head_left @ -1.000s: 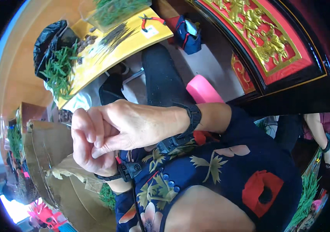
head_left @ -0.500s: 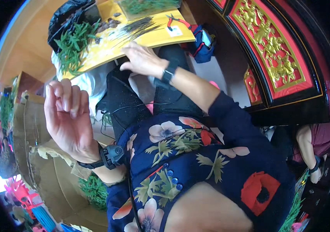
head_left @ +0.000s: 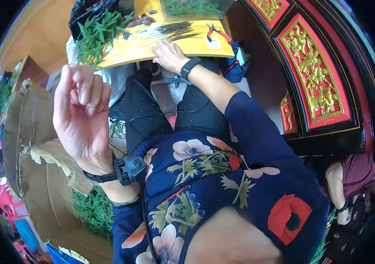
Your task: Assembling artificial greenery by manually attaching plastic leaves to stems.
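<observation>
My left hand (head_left: pixel 84 116) is raised at the left, palm up, above a cardboard box. Its fingers are loosely curled and nothing shows in the palm. My right hand (head_left: pixel 170 56) reaches over the near edge of the yellow board (head_left: pixel 148 52), fingers stretched out, holding nothing I can see. Just beyond its fingertips is a spread of thin dark wire stems (head_left: pixel 176 31). Red-handled pliers (head_left: pixel 219 33) lie to the right on the board. Brown pine cones (head_left: pixel 141 20) and a heap of green artificial sprigs (head_left: pixel 99 35) lie on the left part.
A clear bin (head_left: pixel 192 9) of greenery stands at the back. The cardboard box (head_left: pixel 53 189) at lower left holds more green sprigs (head_left: pixel 93 211). Black cables (head_left: pixel 152 119) cross my lap. A carved red and gold panel (head_left: pixel 315 70) stands at right; another person's arm (head_left: pixel 337 187) shows below it.
My right hand has moved over the board's near edge, its fingers closer to the wire stems. My left hand stays raised, its fingers slightly shifted. The whole view has shifted a little.
</observation>
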Motion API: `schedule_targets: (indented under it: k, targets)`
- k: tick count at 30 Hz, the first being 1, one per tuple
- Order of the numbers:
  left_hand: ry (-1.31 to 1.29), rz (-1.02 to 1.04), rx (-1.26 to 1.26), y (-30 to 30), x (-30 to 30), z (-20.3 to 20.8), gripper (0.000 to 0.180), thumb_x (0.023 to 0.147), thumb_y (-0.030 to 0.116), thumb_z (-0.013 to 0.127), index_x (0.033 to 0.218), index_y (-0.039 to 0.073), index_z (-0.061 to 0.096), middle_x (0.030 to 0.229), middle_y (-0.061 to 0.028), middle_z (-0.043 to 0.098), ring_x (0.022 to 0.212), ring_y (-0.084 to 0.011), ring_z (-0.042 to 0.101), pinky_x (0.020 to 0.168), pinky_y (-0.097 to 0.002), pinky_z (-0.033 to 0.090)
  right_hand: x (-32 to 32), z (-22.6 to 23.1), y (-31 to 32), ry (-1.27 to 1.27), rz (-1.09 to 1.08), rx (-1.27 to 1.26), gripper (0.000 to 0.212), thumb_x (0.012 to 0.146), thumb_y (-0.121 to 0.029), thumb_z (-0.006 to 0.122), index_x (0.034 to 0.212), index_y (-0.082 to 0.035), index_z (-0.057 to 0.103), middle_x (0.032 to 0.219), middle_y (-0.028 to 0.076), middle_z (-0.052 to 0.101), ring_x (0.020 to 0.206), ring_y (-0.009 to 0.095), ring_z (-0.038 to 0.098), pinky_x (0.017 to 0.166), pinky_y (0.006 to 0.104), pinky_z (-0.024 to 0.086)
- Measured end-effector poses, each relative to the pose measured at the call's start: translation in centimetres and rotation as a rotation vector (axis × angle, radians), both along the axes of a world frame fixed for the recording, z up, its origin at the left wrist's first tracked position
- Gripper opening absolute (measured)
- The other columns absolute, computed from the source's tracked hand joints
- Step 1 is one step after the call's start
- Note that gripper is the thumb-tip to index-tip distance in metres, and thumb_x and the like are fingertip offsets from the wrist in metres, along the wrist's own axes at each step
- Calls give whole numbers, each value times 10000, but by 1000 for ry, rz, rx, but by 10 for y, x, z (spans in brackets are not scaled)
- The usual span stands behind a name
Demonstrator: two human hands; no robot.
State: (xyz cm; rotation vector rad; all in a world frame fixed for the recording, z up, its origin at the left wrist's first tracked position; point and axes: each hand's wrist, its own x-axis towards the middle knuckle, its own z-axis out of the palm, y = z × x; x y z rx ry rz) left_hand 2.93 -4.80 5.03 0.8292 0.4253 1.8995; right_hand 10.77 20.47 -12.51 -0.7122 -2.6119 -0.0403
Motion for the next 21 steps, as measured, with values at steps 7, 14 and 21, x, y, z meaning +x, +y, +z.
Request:
schedule_targets:
  k: [7, 14, 21]
  targets:
    - [54, -36, 18, 1, -1, -6, 206, 930, 190, 419, 771, 59, 427, 608, 28, 343, 489, -59, 275, 480, -216, 228, 14, -7, 0, 149, 111, 220, 201, 729, -190, 619, 892, -78, 580, 901, 119, 531, 857, 285, 551, 758, 398, 423]
    - [31, -7, 6, -5, -2, 1, 198, 942, 150, 387, 762, 69, 367, 626, 19, 306, 503, -68, 268, 500, -220, 237, 22, -12, 9, 232, 176, 299, 101, 694, -178, 628, 756, -107, 594, 726, 39, 567, 751, 218, 573, 690, 357, 408]
    - [27, -11, -8, -1, 0, -5, 212, 933, 187, 412, 761, 64, 404, 607, 31, 330, 496, -58, 274, 488, -213, 229, 26, -11, 7, 264, 187, 319, 125, 665, -165, 651, 767, -117, 596, 749, 18, 598, 738, 185, 579, 668, 314, 406]
